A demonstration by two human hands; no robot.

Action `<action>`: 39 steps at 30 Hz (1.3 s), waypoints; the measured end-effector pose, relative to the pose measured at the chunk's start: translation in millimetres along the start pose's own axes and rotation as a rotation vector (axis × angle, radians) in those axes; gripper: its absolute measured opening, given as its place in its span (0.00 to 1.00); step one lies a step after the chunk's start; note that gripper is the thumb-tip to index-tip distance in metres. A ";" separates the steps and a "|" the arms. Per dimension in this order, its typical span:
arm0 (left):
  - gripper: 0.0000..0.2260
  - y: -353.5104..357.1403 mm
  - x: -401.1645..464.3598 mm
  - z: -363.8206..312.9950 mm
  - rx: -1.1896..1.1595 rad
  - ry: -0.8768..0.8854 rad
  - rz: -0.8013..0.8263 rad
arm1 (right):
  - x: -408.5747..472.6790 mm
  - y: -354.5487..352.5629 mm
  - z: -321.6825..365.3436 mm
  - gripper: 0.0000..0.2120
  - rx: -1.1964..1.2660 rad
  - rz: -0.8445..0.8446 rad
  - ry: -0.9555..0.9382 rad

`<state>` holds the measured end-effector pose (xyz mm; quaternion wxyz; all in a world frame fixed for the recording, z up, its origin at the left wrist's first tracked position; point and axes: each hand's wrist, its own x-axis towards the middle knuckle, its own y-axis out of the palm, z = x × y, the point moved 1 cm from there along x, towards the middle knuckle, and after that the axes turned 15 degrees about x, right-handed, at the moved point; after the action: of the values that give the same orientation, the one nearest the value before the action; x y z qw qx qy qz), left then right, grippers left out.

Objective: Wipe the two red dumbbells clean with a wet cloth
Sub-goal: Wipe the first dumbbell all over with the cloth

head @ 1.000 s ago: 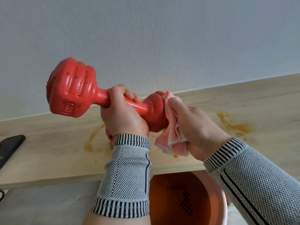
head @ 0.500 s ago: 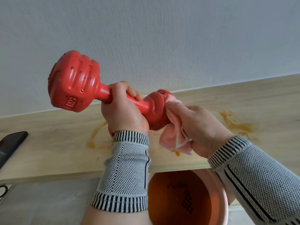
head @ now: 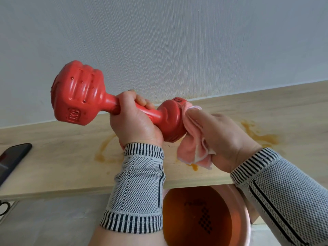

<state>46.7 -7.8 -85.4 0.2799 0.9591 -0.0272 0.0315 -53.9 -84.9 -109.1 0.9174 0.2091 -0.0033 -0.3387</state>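
My left hand grips the handle of a red dumbbell marked 1KG and holds it in the air above the wooden shelf, its big head up to the left. My right hand holds a bunched pink cloth and presses it against the far head of that dumbbell. A sliver of red, perhaps the second dumbbell, shows just behind my left wrist; the rest is hidden.
Orange stains mark the shelf right and left of my hands. A pink basin of orange-brown water sits below the shelf edge. A dark phone lies at the far left. A white wall rises behind.
The dumbbell's near head has risen and shifted slightly right. My right hand with the cloth has slid a little over the far head.
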 end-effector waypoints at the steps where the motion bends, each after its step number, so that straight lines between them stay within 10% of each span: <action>1: 0.10 0.9 -1.6 0.9 0.007 0.008 0.008 | 0.4 0.3 -0.8 0.20 -0.046 -0.013 -0.032; 18: 0.13 1.4 -4.6 1.9 0.124 0.120 0.086 | 5.0 -9.6 -8.4 0.20 -0.117 0.049 -0.094; 34: 0.08 -8.8 12.7 0.6 -0.110 -0.264 -0.046 | -10.3 -8.6 2.1 0.10 -0.260 0.194 -0.269; 39: 0.08 -6.8 4.3 3.5 -0.079 -0.279 -0.003 | -4.7 -8.4 5.0 0.21 -0.301 0.043 -0.316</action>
<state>51.5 -4.1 -91.7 0.3112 0.9424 -0.0654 -0.1035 -63.4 -89.7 -107.1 0.9334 0.0141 -0.1009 -0.3440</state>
